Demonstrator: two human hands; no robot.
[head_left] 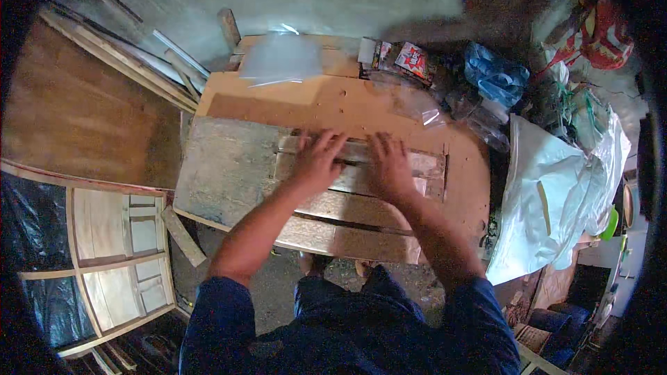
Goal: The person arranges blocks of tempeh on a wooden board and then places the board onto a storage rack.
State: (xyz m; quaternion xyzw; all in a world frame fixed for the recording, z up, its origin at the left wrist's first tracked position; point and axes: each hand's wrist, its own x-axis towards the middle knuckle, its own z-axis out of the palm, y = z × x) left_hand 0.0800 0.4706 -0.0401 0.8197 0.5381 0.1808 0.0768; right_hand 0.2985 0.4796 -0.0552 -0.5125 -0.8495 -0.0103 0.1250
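Observation:
Several long, flat, tan strips with a glossy surface, perhaps wrapped in clear plastic (pixel 354 207), lie side by side along the near part of a wooden table (pixel 333 101). My left hand (pixel 319 163) rests over the far strips with its fingers apart, a little blurred. Just to its right, my right hand (pixel 389 167) lies on the same strips, fingers spread forward. Neither hand visibly grips anything. Both hands cover part of the strips beneath them. Left of the strips is a worn greyish board (pixel 226 160).
Clear plastic sheets (pixel 285 59) lie at the table's far left. Small printed boxes (pixel 413 62) and a blue plastic bag (pixel 493 73) crowd the far right. A white sack (pixel 538 201) hangs beside the right edge. Wooden panels (pixel 90 104) stand at left.

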